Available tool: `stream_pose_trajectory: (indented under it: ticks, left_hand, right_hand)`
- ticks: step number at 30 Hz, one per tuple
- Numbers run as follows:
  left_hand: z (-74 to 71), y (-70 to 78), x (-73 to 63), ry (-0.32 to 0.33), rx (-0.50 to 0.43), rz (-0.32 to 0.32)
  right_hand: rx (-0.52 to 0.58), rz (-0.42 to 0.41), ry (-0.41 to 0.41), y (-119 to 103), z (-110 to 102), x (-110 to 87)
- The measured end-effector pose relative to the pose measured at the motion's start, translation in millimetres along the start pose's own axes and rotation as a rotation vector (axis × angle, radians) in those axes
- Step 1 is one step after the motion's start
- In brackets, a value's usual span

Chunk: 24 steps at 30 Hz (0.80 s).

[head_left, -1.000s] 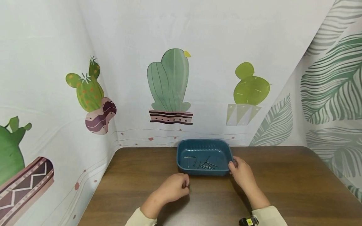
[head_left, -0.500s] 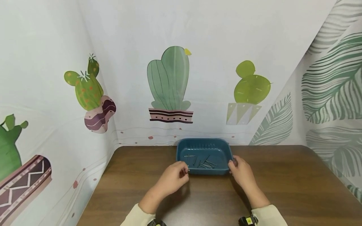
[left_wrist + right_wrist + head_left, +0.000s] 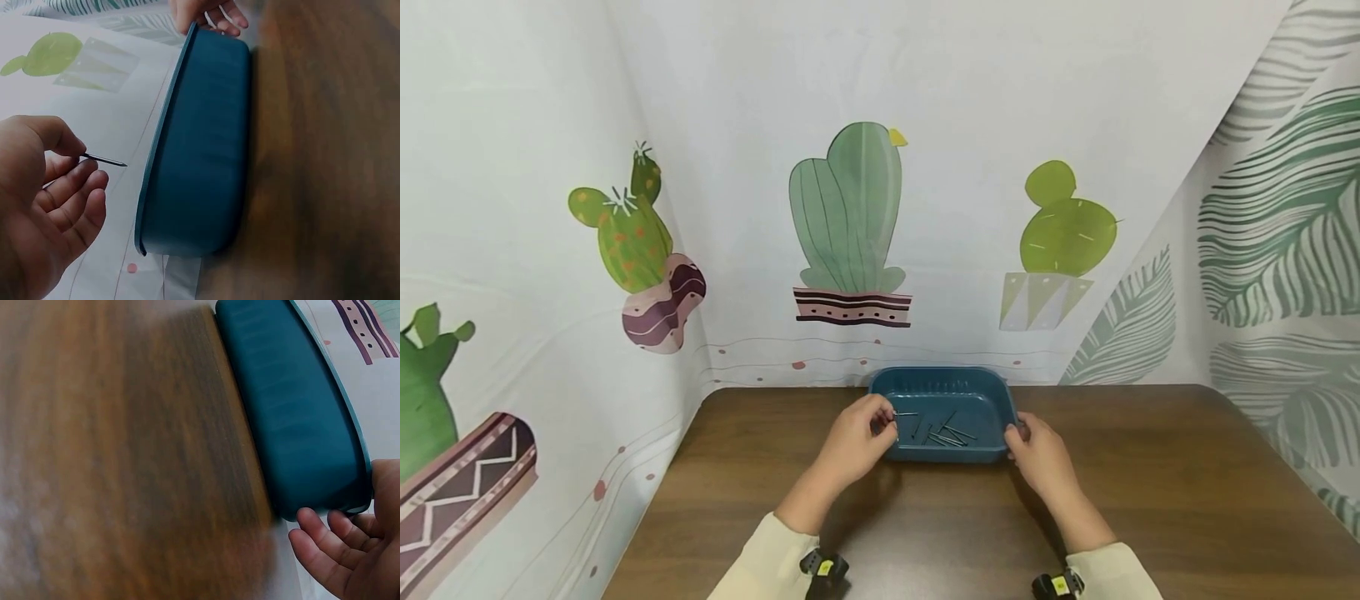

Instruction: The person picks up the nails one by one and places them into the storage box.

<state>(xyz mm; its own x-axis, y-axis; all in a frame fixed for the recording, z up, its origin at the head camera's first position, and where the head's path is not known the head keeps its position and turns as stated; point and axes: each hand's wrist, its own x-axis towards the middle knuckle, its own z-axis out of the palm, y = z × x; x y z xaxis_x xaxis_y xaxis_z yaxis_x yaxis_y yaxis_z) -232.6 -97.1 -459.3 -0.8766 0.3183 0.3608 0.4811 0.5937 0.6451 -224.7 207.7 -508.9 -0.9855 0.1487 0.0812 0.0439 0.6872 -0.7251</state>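
A deep blue plastic tray (image 3: pixel 947 454) stands near the far edge of the table, with several thin metal nails (image 3: pixel 951 437) lying loose on its bottom. My left hand (image 3: pixel 859 437) is at the tray's left side, close to the rim. Between its thumb and forefinger it pinches a single nail (image 3: pixel 106 160), whose pointed tip sticks out toward the tray in the left wrist view; the other fingers are loosely bent. My right hand (image 3: pixel 1039 454) grips the tray's right end by the rim, thumb on the near side.
The brown wooden table (image 3: pixel 955 525) spreads out in front of the tray. Right behind it hangs a white cloth (image 3: pixel 955 208) printed with cacti. Each wrist carries a small black camera on a strap.
My left hand has risen from the tabletop before the tray and moved forward to its left rim. The right hand keeps its hold, and the tray stays in place.
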Motion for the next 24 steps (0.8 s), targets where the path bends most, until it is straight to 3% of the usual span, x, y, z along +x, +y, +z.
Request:
stream_pose_trajectory:
  ticks: [6, 15, 24]
  left_hand:
    - [-1.3, -7.0, 12.9, 0.034, -0.022, -0.037]
    - [-0.5, -14.5, 25.1, 0.083, 0.005, -0.032]
    - [-1.4, -16.0, 35.4, 0.087, 0.026, -0.051]
  right_hand:
    - [-0.002, 0.002, 0.001, -1, 0, -0.1]
    - [-0.015, -0.004, 0.008, 0, 0, 0.1]
    - [-0.022, -0.013, 0.014, 0, 1, -0.3]
